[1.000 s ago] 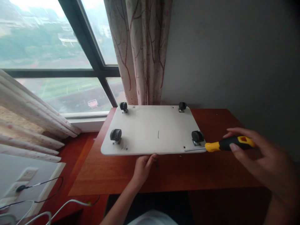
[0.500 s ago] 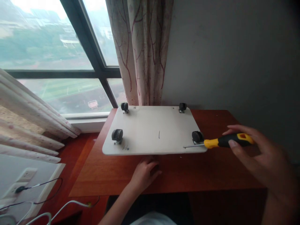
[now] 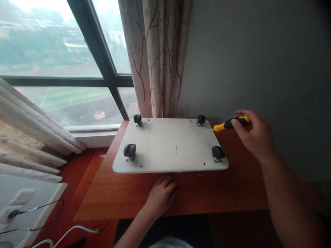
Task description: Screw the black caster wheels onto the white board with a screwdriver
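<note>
A white board (image 3: 160, 143) with rounded corners lies on the wooden table. Near its corners stand black caster wheels, among them the front left caster (image 3: 129, 151), the front right caster (image 3: 218, 152) and the back right caster (image 3: 201, 120). My right hand (image 3: 254, 132) grips the yellow-and-black handle of a screwdriver (image 3: 226, 124). The thin shaft points left over the board's right side, away from the front dark hole (image 3: 204, 164). My left hand (image 3: 163, 193) rests at the middle of the board's front edge, fingers curled and partly hidden.
The reddish-brown table (image 3: 111, 198) runs beyond the board on the sides and front. A grey wall (image 3: 245, 62) and a patterned curtain (image 3: 164, 62) stand behind. At left are a window (image 3: 51, 51), a wall socket (image 3: 23, 197) and a white cable (image 3: 69, 230) near the floor.
My right hand has lifted the screwdriver up and back from the board's front right hole toward the back right. My left hand stays at the front edge.
</note>
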`<state>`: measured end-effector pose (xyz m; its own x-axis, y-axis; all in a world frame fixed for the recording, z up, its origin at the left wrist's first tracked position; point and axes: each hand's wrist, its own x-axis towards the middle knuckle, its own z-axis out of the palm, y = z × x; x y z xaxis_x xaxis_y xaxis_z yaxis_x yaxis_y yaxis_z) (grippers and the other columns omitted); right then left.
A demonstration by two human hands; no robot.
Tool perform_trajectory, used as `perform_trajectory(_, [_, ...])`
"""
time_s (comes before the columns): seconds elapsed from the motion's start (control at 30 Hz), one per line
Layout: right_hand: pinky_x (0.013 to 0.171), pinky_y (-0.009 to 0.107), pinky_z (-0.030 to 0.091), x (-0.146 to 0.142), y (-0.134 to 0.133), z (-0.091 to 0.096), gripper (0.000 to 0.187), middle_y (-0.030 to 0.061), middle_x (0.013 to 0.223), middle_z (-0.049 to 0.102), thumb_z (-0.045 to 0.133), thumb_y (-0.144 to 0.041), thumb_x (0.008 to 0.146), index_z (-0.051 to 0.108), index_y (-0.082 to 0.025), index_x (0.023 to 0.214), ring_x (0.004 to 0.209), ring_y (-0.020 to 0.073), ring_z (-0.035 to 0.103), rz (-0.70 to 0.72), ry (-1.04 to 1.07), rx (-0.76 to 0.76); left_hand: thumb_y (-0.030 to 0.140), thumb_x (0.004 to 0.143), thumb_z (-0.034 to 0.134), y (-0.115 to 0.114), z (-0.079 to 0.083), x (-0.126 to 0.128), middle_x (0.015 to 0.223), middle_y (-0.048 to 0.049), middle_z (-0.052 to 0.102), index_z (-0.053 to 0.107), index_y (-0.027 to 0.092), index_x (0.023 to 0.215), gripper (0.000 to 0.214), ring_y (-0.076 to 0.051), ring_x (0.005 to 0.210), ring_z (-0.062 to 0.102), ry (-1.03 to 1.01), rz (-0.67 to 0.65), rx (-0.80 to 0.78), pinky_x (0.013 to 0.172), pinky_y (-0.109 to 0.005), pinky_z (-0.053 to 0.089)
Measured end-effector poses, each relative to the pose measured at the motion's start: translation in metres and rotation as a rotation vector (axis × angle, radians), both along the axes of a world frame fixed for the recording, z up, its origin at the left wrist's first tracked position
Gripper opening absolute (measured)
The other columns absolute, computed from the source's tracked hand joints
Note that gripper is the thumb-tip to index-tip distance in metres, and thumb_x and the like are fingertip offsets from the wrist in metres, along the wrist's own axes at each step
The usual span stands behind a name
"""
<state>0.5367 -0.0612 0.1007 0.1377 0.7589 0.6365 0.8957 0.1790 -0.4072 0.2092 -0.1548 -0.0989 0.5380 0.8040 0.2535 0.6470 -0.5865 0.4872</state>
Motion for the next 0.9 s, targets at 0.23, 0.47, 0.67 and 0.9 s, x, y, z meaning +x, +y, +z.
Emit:
perform_trajectory(0.23, [0.083,0.043,0.051,-0.001,0.074,-0.003,0.028,0.0106,0.104,0.071,0.051,-0.045,0.090,0.062,-0.025,0.106,0.091,0.0284,0.067,-0.029,-0.049,0.006,0.011,0.094,0.054,-0.005,0.028,-0.010,0.100,-0.0085,0.068,0.065,0.020,0.117,0.027,-0.017,0.087,0.066,-0.318,-0.006,0.118,0.074,-0.026,0.055])
perform_trajectory(0.47, [0.084,0.040,0.050,-0.004,0.109,-0.015,0.028,0.0104,0.101,0.070,0.050,-0.044,0.089,0.059,-0.024,0.106,0.088,0.0263,0.066,-0.027,-0.068,-0.028,0.003,0.088,0.059,0.008,0.047,-0.028,0.105,-0.0085,0.070,0.066,0.022,0.119,0.037,-0.020,0.091,0.066,-0.321,0.184,0.409,0.082,-0.033,0.055])
perform_trajectory(0.67, [0.082,0.040,0.050,-0.002,0.116,-0.022,0.027,0.0111,0.099,0.071,0.052,-0.043,0.089,0.059,-0.023,0.105,0.087,0.0263,0.066,-0.025,-0.071,-0.018,0.007,0.091,0.060,0.012,0.041,-0.029,0.118,-0.0098,0.071,0.066,0.023,0.122,0.035,-0.020,0.101,0.069,-0.276,0.229,0.418,0.087,-0.032,0.057])
perform_trajectory(0.9, [0.081,0.040,0.050,-0.001,0.118,-0.027,0.028,0.0111,0.098,0.071,0.053,-0.046,0.089,0.059,-0.023,0.105,0.086,0.0272,0.066,-0.033,-0.101,-0.038,0.008,0.093,0.057,0.008,0.029,-0.031,0.129,-0.0115,0.069,0.060,0.024,0.134,0.044,-0.023,0.109,0.071,-0.273,0.267,0.396,0.089,-0.032,0.060])
